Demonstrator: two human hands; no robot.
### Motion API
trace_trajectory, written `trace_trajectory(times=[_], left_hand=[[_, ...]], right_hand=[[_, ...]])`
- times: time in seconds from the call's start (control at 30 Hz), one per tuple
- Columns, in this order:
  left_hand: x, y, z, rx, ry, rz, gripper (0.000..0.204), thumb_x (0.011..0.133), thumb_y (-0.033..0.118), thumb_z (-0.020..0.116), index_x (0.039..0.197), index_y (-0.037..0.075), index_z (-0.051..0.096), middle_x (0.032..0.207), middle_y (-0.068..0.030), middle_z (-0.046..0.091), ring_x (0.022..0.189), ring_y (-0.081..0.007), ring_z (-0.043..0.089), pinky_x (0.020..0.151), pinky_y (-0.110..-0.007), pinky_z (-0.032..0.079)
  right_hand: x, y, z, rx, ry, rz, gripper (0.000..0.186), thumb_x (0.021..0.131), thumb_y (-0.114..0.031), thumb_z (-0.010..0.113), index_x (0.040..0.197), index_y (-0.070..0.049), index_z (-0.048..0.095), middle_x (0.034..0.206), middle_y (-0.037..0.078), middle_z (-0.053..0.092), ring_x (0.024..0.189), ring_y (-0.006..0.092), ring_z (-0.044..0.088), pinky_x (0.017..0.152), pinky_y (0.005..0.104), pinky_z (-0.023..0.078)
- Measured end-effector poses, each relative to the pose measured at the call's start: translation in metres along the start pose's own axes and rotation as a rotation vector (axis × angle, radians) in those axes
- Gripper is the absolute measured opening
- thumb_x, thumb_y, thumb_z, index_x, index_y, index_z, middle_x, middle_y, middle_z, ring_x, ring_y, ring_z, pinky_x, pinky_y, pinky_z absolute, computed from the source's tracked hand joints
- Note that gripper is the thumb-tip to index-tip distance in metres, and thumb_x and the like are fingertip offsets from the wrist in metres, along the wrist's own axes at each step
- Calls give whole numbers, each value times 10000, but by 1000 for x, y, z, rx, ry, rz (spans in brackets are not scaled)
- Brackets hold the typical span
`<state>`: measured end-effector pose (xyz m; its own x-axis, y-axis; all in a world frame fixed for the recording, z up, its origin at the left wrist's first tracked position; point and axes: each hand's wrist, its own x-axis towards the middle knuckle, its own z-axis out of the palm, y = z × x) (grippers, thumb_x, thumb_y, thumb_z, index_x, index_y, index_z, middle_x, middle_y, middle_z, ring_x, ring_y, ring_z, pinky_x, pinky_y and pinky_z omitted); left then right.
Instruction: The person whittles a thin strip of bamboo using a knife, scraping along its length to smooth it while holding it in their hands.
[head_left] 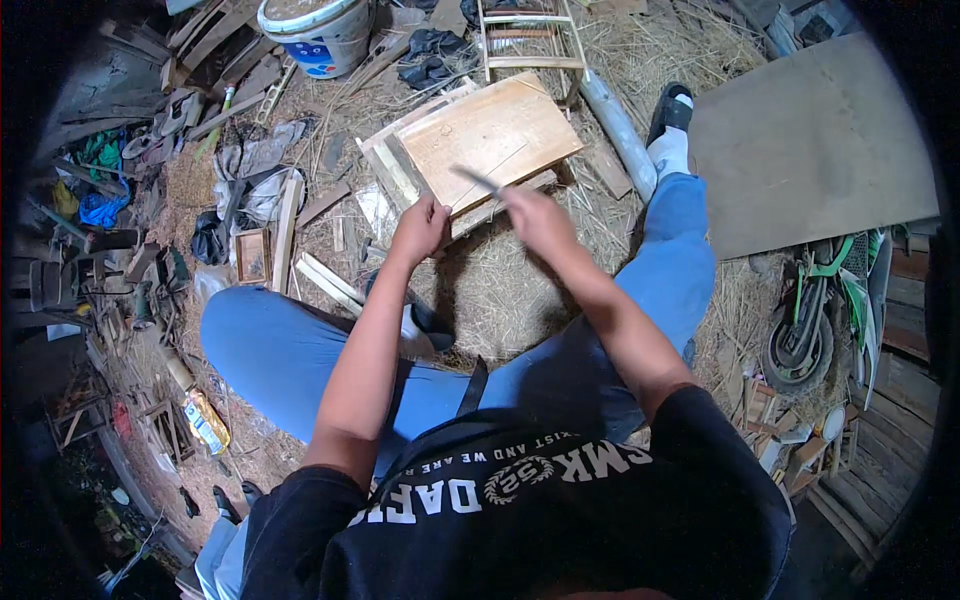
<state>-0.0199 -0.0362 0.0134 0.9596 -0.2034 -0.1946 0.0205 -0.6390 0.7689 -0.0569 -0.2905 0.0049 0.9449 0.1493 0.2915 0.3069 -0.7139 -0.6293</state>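
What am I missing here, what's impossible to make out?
- Dark tool: head view, blade blurred by motion, handle covered by the right hand.
- Anything inside the left hand near the wooden board: head view, hidden by the hand itself.
- White bucket's far rim: head view, cut off by the top edge.

Matt, smooth wood is seen in the board (490,128) and bare wood in the frame (536,62), with rough, dry straw (520,315) strewn underfoot. The bucket (325,48) is moulded in glossy plastic; the jeans (275,340) and shirt (610,535) are made of matt cloth.
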Motion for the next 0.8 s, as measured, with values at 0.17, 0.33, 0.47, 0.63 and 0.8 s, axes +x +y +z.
trace_trajectory(times=[0.17, 0.33, 0.47, 0.63, 0.8], left_hand=[[-1, 0, -1, -8, -19, -28, 296, 986, 278, 640, 913, -1, 574, 744, -141, 616, 698, -214, 581, 679, -370, 483], [1, 4, -2, -24, -20, 17, 279, 984, 247, 628, 908, -14, 566, 760, -207, 639, 693, -319, 618, 687, -416, 501], [2, -13, 1, -101, -31, -7, 268, 991, 238, 622, 902, -8, 566, 743, -194, 629, 677, -296, 605, 676, -405, 494], [-1, 5, -5, -17, -28, 14, 263, 998, 230, 619, 897, -7, 563, 727, -168, 618, 677, -240, 602, 667, -394, 489], [0, -6, 1, -79, -25, -18, 262, 1012, 220, 609, 892, -8, 560, 712, -147, 590, 666, -197, 560, 659, -368, 476]], right_hand=[[10, -3, -13, 6, -87, 158, 209, 1022, -229, 488, 1107, -130, 651, 896, 202, 706, 789, 415, 685, 699, 530, 546], [23, 27, -29, -33, -24, 335, 188, 1016, -236, 527, 1114, -137, 653, 907, 201, 704, 829, 423, 684, 718, 518, 544], [6, -3, -19, -17, -165, 231, 198, 976, -220, 596, 1153, -177, 676, 1030, 188, 697, 912, 404, 674, 770, 495, 545], [32, 24, -35, -63, 89, 489, 203, 1010, -273, 553, 1133, -152, 661, 940, 200, 709, 844, 440, 679, 699, 531, 541], [23, 28, -31, 151, 115, 343, 204, 1018, -249, 555, 1129, -113, 660, 880, 208, 711, 800, 438, 691, 688, 487, 551]])
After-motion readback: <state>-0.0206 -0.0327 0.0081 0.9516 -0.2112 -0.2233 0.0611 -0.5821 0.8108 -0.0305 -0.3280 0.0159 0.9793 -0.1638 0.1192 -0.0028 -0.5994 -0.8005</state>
